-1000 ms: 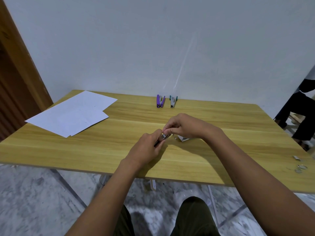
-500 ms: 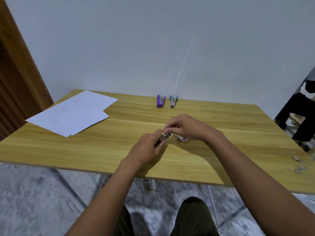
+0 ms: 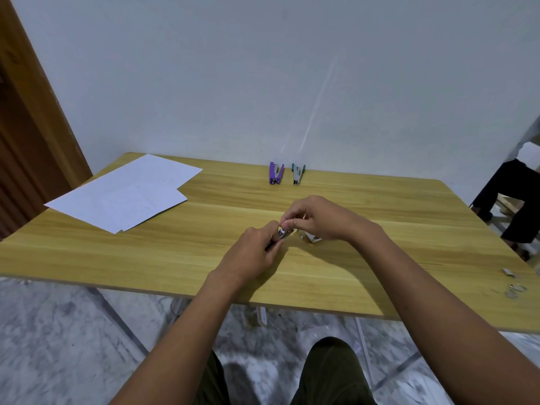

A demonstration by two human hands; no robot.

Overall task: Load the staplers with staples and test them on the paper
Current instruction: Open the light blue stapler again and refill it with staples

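Note:
My left hand [image 3: 253, 254] grips a small stapler [image 3: 283, 234] at the middle of the wooden table [image 3: 175, 252]; only its metal front end shows between my fingers. My right hand [image 3: 318, 218] pinches at that metal end from above, fingertips closed on it; whether staples are between them is hidden. A small white box [image 3: 312, 238] lies partly hidden under my right hand. A purple stapler [image 3: 275, 173] and a teal stapler [image 3: 298, 174] lie side by side at the table's far edge. White paper sheets [image 3: 128, 192] lie at the far left.
Several loose metal bits [image 3: 514, 287] lie near the table's right edge. A wooden door frame [image 3: 35, 112] stands at the left. A seated person's dark-clothed legs [image 3: 517, 197] are at the far right. My knees [image 3: 327, 372] are below the table's front edge.
Almost nothing differs. My right hand's fingertips have shifted slightly at the stapler's metal end; my left hand keeps its grip in the same place.

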